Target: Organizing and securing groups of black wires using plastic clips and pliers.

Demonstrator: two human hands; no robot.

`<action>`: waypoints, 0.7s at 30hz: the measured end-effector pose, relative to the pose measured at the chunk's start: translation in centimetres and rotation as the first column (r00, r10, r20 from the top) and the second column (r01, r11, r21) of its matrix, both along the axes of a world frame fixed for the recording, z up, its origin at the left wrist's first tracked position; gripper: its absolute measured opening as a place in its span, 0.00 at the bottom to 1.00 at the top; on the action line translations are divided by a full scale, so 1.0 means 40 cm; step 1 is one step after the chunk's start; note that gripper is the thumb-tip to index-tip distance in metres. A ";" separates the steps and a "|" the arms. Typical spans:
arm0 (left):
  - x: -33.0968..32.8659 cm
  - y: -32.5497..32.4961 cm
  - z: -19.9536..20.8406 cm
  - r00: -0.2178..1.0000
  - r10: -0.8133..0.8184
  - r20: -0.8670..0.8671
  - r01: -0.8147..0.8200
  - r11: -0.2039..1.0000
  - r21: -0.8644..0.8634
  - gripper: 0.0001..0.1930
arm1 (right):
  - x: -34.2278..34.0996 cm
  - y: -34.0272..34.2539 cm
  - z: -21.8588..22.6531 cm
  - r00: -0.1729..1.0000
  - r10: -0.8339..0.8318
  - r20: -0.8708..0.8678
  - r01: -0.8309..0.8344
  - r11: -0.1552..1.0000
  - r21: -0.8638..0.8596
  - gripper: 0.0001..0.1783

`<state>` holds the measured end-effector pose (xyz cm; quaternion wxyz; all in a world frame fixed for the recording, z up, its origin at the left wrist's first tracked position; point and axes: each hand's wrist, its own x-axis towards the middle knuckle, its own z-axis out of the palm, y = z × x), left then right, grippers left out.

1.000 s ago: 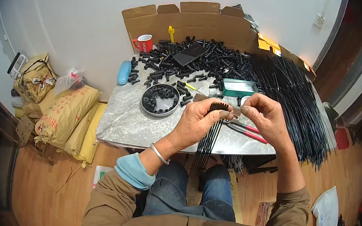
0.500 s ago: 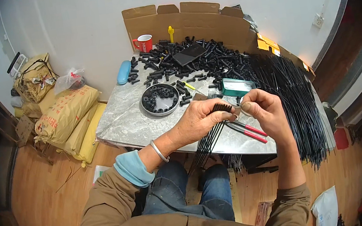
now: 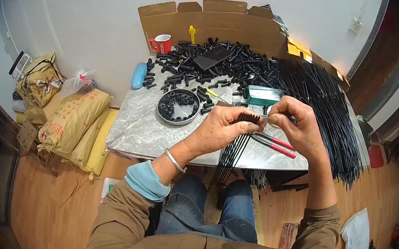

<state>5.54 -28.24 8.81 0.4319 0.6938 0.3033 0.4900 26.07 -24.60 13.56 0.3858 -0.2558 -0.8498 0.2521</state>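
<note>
My left hand (image 3: 223, 128) is closed round a fanned bunch of thin black rods (image 3: 230, 157), whose upper ends stick out between thumb and fingers. Their long ends slant down past the table edge towards my knees. Right beside those upper ends, my right hand (image 3: 300, 122) pinches thumb against forefinger; a small pale sliver shows at its fingertips, too small to name. Below the hands lie pliers with red handles (image 3: 281, 149) on the table. Just behind the hands stands a green box with a clear top (image 3: 263, 95).
Black bolt-like parts (image 3: 253, 70) are heaped at the back against a cardboard screen (image 3: 214, 16). A round metal bowl (image 3: 178, 122) holds small black rings. More long black rods (image 3: 325, 121) overhang the table's right side. A red mug (image 3: 163, 44) and blue case (image 3: 139, 76) stand far left.
My right hand's fingertips have shifted slightly, and the pale sliver now shows between them and the rod ends. The left hand keeps its hold; the whole view has moved a little.
</note>
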 end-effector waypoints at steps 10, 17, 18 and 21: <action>-0.004 0.005 0.005 0.998 -0.041 -0.039 0.038 0.997 -0.066 0.11 | -0.022 0.020 -0.031 0.971 0.160 -0.178 -0.201 0.949 -0.242 0.09; -0.010 0.009 -0.014 0.999 -0.049 -0.015 0.048 0.998 -0.047 0.11 | -0.056 0.004 -0.068 0.917 0.086 -0.389 -0.256 0.876 -0.409 0.07; -0.012 0.011 -0.012 0.999 -0.046 -0.014 0.046 0.998 -0.046 0.11 | -0.059 0.002 -0.062 0.919 0.084 -0.386 -0.249 0.882 -0.400 0.07; -0.012 0.009 -0.011 0.997 -0.053 -0.054 0.049 0.997 -0.061 0.11 | -0.060 0.011 -0.038 0.949 0.123 -0.290 -0.215 0.926 -0.310 0.06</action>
